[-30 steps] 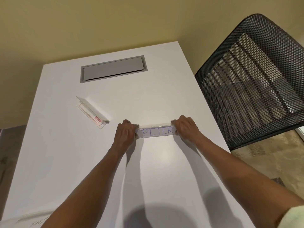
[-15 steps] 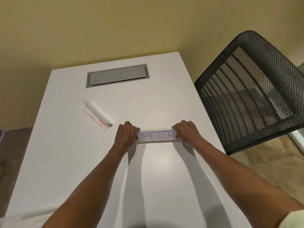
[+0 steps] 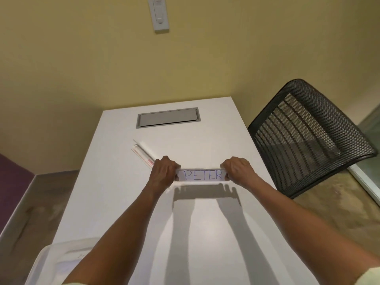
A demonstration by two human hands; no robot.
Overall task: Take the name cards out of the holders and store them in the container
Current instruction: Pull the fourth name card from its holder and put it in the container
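Clear holder upright with white "PETER" card; translucent container near-left

Office meeting room. A white table with a grey cable hatch near its far edge abuts a plain yellow wall bearing a switch plate; a black mesh chair stands at the table's right edge.
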